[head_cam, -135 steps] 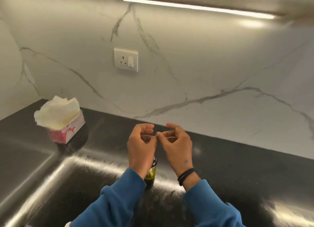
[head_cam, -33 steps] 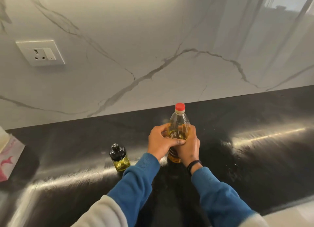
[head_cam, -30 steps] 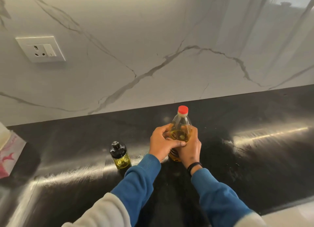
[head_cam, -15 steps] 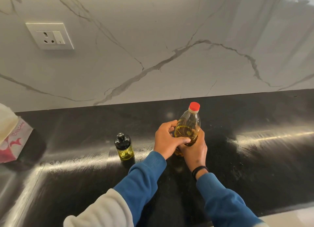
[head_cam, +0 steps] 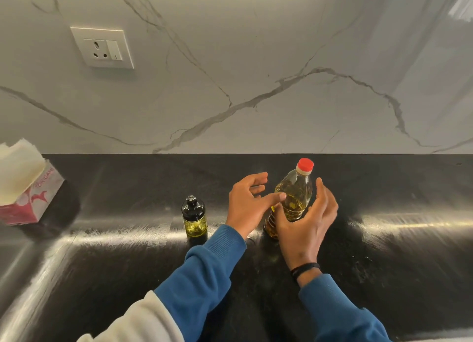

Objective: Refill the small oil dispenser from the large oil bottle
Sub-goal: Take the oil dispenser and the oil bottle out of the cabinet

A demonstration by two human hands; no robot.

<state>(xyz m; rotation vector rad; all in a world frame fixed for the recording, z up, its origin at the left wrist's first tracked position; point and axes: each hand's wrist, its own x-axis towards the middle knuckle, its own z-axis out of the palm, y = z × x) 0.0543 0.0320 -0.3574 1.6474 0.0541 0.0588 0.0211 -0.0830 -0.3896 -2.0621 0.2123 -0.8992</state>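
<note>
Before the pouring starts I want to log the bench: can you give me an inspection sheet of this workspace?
Surface: black countertop, glossy, streaked with light glare.
Job's things: large oil bottle upright, red cap on; small oil dispenser upright to its left, black top on, a little oil inside.
Clutter: tissue box at far left, a tissue sticking out.
Grippers: left hand and right hand open on either side of the bottle, neither gripping it.
Cables: nothing seen.
Surroundings: marble backsplash with a wall socket, nothing plugged in.
</note>
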